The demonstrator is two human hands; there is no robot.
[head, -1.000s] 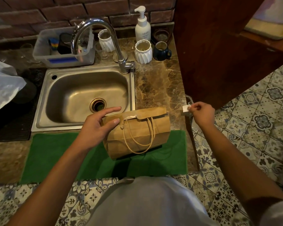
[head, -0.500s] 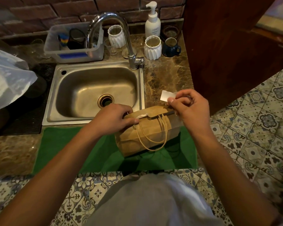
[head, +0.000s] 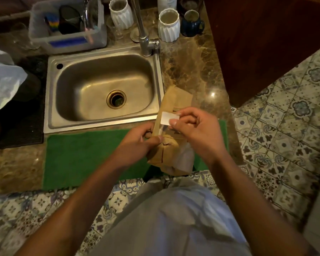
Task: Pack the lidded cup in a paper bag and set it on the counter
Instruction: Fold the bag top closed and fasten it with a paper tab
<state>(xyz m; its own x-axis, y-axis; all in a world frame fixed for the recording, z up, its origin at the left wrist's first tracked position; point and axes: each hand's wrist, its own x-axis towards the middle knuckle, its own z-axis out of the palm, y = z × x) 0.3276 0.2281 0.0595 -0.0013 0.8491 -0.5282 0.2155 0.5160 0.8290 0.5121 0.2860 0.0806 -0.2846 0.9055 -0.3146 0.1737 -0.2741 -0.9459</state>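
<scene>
Right hand: the right hand (head: 196, 133) pinches a small white sticker (head: 169, 118) between thumb and fingertips, holding it just above the bag's folded top.
Left hand: the left hand (head: 139, 143) is closed on the paper bag (head: 171, 145), thumb pressing the near face, fingers wrapped round its left side.
Paper bag: brown, top folded over, it sits at the right end of the green mat (head: 85, 156), its far end reaching over the mat's far edge onto the counter (head: 196, 71); whether it rests flat or is lifted a little, I cannot tell, the picture is blurred there.
Lidded cup: not visible, the bag is folded shut over whatever is inside.
Green mat: lies along the counter's near edge, right in front of the sink (head: 103, 89).
Sink: steel basin, drain in the middle, its right rim just beside the bag's far end.
Tap: the tap (head: 145, 41) stands at the sink's far right corner.
Back edge of the counter: a clear plastic tub (head: 68, 28) at the left, two white ribbed cups (head: 120, 13) (head: 168, 24) either side of the tap, a dark blue mug (head: 192, 24) touching or just beside the right-hand one.
Far left: a white plastic bag (head: 2, 78) hangs over the counter's left edge.
Floor: patterned tiles (head: 284, 135) to the right of the counter.
</scene>
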